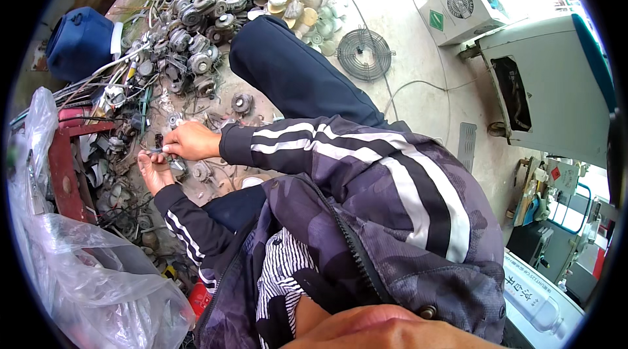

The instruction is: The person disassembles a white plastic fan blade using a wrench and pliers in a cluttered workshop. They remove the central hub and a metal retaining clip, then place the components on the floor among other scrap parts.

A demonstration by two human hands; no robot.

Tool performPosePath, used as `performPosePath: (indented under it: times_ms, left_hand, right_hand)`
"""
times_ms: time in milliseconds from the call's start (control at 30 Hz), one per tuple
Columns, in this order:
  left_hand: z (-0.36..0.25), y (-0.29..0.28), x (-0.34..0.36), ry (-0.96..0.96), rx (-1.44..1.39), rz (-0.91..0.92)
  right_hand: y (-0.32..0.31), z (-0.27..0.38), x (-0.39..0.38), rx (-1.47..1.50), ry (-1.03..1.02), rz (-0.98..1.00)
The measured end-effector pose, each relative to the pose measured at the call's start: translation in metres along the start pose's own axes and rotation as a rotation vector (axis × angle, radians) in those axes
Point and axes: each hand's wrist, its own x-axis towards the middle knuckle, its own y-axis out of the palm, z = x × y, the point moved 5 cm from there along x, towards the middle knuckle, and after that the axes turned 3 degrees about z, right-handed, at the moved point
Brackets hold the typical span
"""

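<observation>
My right hand [193, 141] is closed in a pinch on a thin greyish piece that is too small to make out. Just below it, my left hand [156, 172] has its fingers curled up against the same spot, the two hands nearly touching. What lies between the left fingers is partly hidden. Close beyond the hands, a single small round motor [242, 103] sits on the dusty floor. Another metal motor part [202, 171] lies to the right of my left hand. Loose wires and scrap surround them.
A heap of small motors [199, 61] with tangled cables spreads ahead, beside fan blades [294, 7] and a round wire fan guard [364, 54]. At left are a blue drum [80, 45], a red metal frame [64, 175] and clear plastic bags [108, 283]. A white box [460, 9] and a white appliance [546, 87] stand right.
</observation>
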Motion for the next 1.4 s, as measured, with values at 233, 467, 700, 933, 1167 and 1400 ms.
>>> performPosePath:
  times_ms: [233,467,700,933,1167,1400]
  left_hand:
    - [0.015,-0.013,0.0,-0.049,0.013,0.014]
    - [0.0,0.002,-0.03,0.058,-0.057,-0.053]
    - [-0.04,0.052,-0.032,0.21,-0.109,-0.042]
    - [-0.067,0.065,-0.009,0.249,-0.13,0.017]
    - [-0.019,0.042,0.028,0.396,0.324,-0.385]
    - [0.052,0.025,0.04,0.156,0.269,-0.448]
  right_hand:
    - [-0.005,-0.005,-0.001,0.088,0.039,0.029]
    - [0.001,0.016,0.004,0.233,0.004,0.099]
    - [-0.015,0.052,0.044,0.19,-0.117,0.13]
    - [-0.024,0.072,0.074,0.135,-0.237,0.194]
    - [-0.027,0.028,0.087,-0.06,-0.375,0.251]
    - [-0.021,-0.045,0.076,-0.027,-0.077,0.254]
